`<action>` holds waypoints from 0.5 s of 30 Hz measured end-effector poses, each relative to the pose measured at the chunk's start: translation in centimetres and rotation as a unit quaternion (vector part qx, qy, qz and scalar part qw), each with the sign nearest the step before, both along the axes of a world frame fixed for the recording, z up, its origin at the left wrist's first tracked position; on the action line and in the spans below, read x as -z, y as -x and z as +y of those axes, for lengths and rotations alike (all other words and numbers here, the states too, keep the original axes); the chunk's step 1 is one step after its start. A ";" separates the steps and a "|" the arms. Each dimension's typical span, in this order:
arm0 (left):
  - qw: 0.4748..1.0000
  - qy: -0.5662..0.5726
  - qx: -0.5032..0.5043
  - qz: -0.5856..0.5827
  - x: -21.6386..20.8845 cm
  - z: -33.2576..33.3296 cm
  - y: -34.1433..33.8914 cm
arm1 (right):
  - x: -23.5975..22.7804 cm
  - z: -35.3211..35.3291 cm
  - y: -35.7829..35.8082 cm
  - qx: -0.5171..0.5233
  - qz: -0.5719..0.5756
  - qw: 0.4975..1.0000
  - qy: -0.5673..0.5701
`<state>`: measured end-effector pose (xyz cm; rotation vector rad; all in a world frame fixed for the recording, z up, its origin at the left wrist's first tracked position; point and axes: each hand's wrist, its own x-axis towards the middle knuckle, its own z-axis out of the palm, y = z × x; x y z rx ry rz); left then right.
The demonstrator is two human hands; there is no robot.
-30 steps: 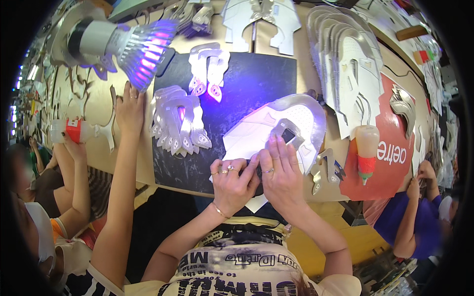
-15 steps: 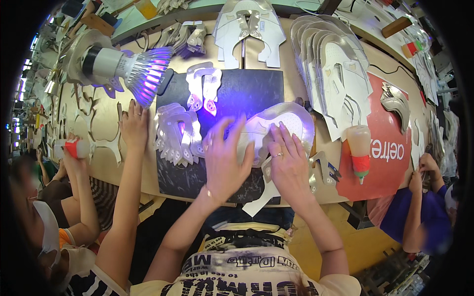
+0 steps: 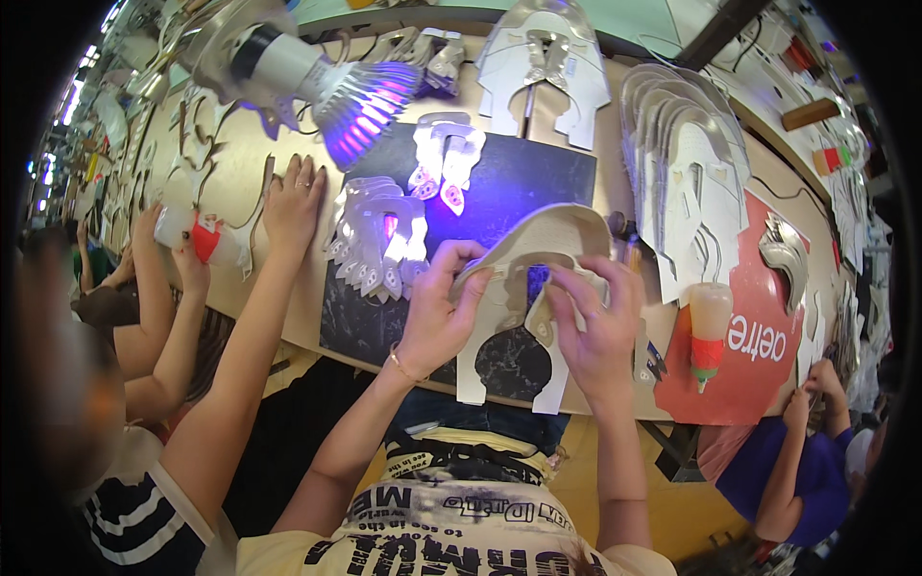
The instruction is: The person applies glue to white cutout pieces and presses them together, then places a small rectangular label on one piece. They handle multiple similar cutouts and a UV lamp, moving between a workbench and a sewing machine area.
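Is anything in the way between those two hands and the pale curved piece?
Nothing visible: the left hand and right hand both hold the pale curved piece directly. The red-wrapped bottle lies off to the right.

Head cam (L of pair): wide fisheye, looks down + fwd, near, over worktable (image 3: 228, 187), wearer's shirt (image 3: 471, 504) at btm.
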<state>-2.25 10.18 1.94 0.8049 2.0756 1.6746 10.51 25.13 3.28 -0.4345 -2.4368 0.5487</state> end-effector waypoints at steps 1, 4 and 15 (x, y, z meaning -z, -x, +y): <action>1.000 0.004 0.002 -0.006 0.2 0.0 0.0 | 0.2 0.1 1.0 -0.015 -0.002 1.000 0.016; 1.000 0.013 -0.009 -0.006 0.8 0.4 0.4 | 0.9 0.9 3.8 -0.043 -0.011 0.996 0.078; 0.997 0.047 -0.058 -0.027 1.6 1.2 0.8 | 2.9 2.2 5.2 -0.074 -0.039 0.983 0.163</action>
